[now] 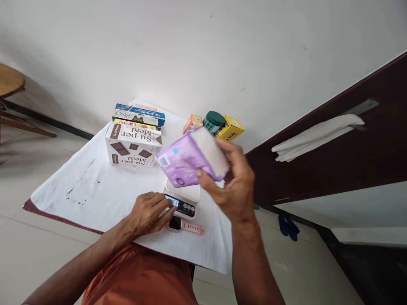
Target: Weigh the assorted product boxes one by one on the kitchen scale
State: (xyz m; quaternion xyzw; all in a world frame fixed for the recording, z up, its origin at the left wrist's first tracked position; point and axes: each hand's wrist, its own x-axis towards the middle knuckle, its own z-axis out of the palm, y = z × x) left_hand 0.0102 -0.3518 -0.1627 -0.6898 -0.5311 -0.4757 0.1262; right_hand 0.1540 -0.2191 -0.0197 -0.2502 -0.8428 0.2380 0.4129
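Note:
My right hand (237, 182) grips a purple plastic pack (186, 159) by its right end, thumb on the near side. The pack is tilted in the air above a white kitchen scale (182, 192) and hides part of its platform. My left hand (151, 212) rests at the scale's left front edge, by the lit display, with its fingers bent, thumb apart and nothing in them. Part of the display is covered by those fingers. Just in front of the scale lies a smartwatch with a pink strap (191, 228), close to my left thumb.
A white "Su-per Meal" box (133, 146) and a blue box (140, 113) stand with other boxes at back left. Behind the pack are an orange box (192, 123), a green-lidded jar (213, 120) and a yellow box (231, 128). A white cloth (85, 182) covers the table against the wall.

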